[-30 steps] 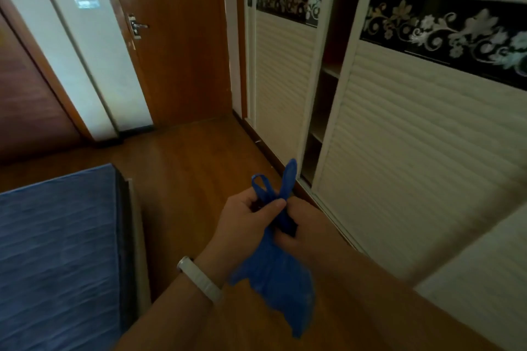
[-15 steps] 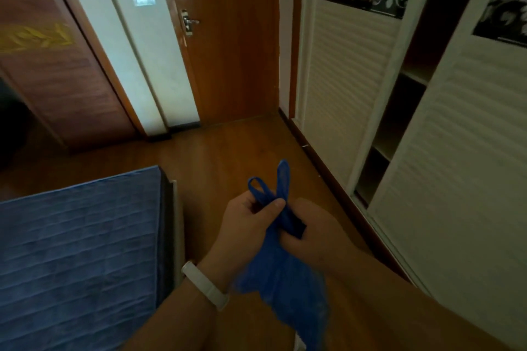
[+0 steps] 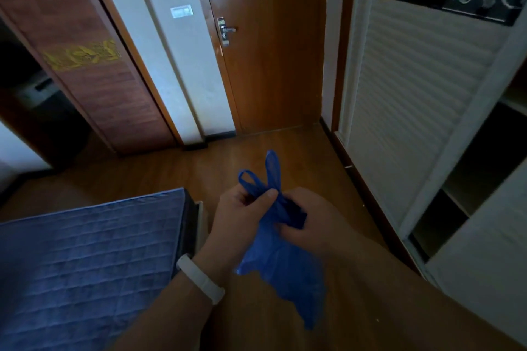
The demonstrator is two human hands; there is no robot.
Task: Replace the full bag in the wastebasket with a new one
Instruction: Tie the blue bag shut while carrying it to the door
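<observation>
At lower centre of the frame, pinching the blue bag (image 3: 281, 262) between left hand (image 3: 242, 219) and right hand (image 3: 316, 219), both clamped below its handles, needing rubbing the layers apart; wastebasket not showing anywhere.

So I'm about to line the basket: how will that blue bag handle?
The blue bag looks floppy: it hangs limp below both hands. Probably very light, since the left hand and right hand pinch it easily. Its thin film may cling or slip.
</observation>
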